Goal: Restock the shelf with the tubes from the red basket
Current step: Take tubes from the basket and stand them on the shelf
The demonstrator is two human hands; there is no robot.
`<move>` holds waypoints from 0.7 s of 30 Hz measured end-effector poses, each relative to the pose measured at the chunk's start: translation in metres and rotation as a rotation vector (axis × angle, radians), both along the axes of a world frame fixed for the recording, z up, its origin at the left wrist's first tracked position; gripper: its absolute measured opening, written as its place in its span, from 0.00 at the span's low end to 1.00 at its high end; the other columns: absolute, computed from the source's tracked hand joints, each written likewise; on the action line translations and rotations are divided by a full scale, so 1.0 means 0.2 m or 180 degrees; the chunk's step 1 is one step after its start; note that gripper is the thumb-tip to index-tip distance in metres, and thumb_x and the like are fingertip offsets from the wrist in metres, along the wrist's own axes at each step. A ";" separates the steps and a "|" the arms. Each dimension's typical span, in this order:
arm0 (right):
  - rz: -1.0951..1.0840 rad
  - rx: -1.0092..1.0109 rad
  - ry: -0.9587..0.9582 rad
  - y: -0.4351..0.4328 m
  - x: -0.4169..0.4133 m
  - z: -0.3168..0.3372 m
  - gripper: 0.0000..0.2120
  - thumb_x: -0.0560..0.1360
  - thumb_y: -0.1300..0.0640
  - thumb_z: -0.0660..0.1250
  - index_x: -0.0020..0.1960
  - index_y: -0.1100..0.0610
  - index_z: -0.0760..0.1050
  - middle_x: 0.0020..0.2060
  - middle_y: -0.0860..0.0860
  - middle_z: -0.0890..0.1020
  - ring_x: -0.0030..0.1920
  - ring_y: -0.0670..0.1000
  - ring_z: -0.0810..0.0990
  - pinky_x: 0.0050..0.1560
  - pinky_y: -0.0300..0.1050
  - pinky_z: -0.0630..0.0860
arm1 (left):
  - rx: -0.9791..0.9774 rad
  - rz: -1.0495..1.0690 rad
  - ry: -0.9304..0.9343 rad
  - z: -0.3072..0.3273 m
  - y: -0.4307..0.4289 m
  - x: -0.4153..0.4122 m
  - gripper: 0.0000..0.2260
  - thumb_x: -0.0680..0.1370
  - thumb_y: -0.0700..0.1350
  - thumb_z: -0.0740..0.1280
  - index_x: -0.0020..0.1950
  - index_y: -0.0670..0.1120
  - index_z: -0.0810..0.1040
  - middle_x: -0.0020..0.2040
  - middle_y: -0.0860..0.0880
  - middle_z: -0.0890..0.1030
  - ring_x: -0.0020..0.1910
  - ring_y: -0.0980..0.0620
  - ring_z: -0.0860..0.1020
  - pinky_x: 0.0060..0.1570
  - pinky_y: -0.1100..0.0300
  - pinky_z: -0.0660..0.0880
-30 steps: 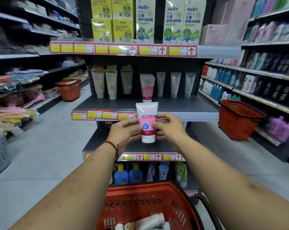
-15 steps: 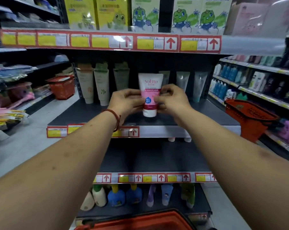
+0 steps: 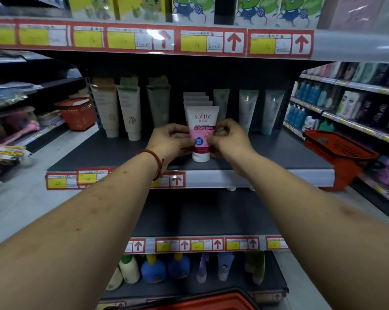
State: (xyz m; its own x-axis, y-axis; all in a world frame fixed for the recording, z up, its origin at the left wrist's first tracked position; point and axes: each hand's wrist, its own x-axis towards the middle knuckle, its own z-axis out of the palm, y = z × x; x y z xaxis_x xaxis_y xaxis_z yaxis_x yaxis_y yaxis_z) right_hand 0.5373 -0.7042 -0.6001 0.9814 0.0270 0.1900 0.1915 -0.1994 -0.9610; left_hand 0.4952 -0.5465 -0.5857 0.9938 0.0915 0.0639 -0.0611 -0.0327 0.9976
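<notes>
A white and pink Softto tube (image 3: pixel 202 128) stands cap-down on the dark middle shelf (image 3: pixel 113 153), at the front of a row of like tubes (image 3: pixel 194 97). My left hand (image 3: pixel 170 139) pinches its left side and my right hand (image 3: pixel 228 138) pinches its right side. The rim of the red basket (image 3: pixel 211 303) shows at the bottom edge; its contents are hidden.
Taller tubes (image 3: pixel 128 113) stand left and right of the row at the shelf's back. A second red basket (image 3: pixel 339 151) hangs at the shelf's right end, a third (image 3: pixel 78 113) sits on the left aisle floor. Bottles (image 3: pixel 153 268) fill the lowest shelf.
Both hands carried the tube up from below shelf level and forward onto the middle shelf, setting it down in front of the row. The view moved closer to the shelf.
</notes>
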 end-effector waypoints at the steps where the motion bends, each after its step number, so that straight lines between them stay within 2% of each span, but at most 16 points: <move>1: -0.0002 -0.0007 -0.0009 0.00 0.00 0.00 0.13 0.76 0.64 0.71 0.55 0.52 0.72 0.49 0.53 0.81 0.51 0.54 0.84 0.49 0.56 0.84 | 0.0034 0.0019 0.0015 0.00 0.00 0.01 0.16 0.75 0.32 0.72 0.62 0.40 0.77 0.53 0.43 0.84 0.47 0.50 0.84 0.43 0.59 0.84; 4: -0.0020 -0.0059 0.0004 0.01 0.00 0.00 0.13 0.76 0.64 0.71 0.54 0.52 0.72 0.50 0.54 0.82 0.52 0.55 0.84 0.50 0.55 0.84 | 0.0296 0.0104 -0.0001 -0.01 0.01 0.02 0.18 0.74 0.34 0.73 0.62 0.41 0.78 0.55 0.43 0.84 0.52 0.47 0.84 0.56 0.50 0.81; 6: -0.0049 -0.0115 0.0022 0.00 -0.02 0.00 0.13 0.75 0.62 0.73 0.55 0.53 0.73 0.51 0.55 0.83 0.52 0.55 0.84 0.54 0.56 0.83 | 0.0414 0.0183 -0.0016 -0.01 0.01 0.00 0.19 0.74 0.36 0.74 0.64 0.40 0.77 0.55 0.42 0.84 0.54 0.46 0.83 0.58 0.49 0.80; 9: -0.0139 -0.0380 -0.0054 0.00 -0.09 0.01 0.19 0.73 0.58 0.75 0.61 0.56 0.73 0.53 0.54 0.83 0.54 0.53 0.83 0.58 0.54 0.81 | 0.0722 0.0415 -0.0078 -0.01 0.03 -0.04 0.20 0.74 0.41 0.76 0.64 0.42 0.77 0.51 0.46 0.83 0.54 0.46 0.83 0.59 0.48 0.80; 13: -0.0163 -0.0945 -0.0496 -0.02 -0.30 0.04 0.18 0.74 0.57 0.74 0.61 0.56 0.73 0.54 0.50 0.82 0.54 0.48 0.80 0.57 0.44 0.79 | 0.1681 0.0690 -0.0417 0.01 0.11 -0.22 0.21 0.75 0.47 0.75 0.66 0.46 0.76 0.57 0.49 0.82 0.54 0.53 0.79 0.57 0.58 0.76; 16: -0.0063 -0.1582 -0.0832 -0.02 -0.50 0.06 0.20 0.75 0.54 0.73 0.64 0.53 0.72 0.59 0.49 0.80 0.58 0.49 0.79 0.57 0.43 0.75 | 0.2300 0.0712 -0.0667 0.01 0.14 -0.41 0.24 0.75 0.47 0.74 0.69 0.45 0.74 0.65 0.48 0.79 0.62 0.52 0.77 0.59 0.63 0.70; 19: 0.0029 -0.2155 -0.1105 -0.01 -0.69 0.05 0.23 0.76 0.51 0.71 0.68 0.54 0.70 0.64 0.51 0.78 0.63 0.52 0.77 0.59 0.45 0.73 | 0.2947 0.0664 -0.0856 -0.02 0.18 -0.60 0.26 0.75 0.49 0.74 0.71 0.45 0.73 0.69 0.47 0.77 0.68 0.49 0.75 0.65 0.59 0.70; 21: 0.0101 -0.2353 -0.1139 -0.01 -0.81 0.01 0.26 0.75 0.51 0.72 0.70 0.55 0.69 0.67 0.52 0.76 0.65 0.53 0.75 0.61 0.45 0.72 | 0.3097 0.0625 -0.0861 -0.07 0.19 -0.74 0.26 0.75 0.51 0.74 0.71 0.47 0.73 0.69 0.47 0.76 0.68 0.48 0.74 0.65 0.58 0.69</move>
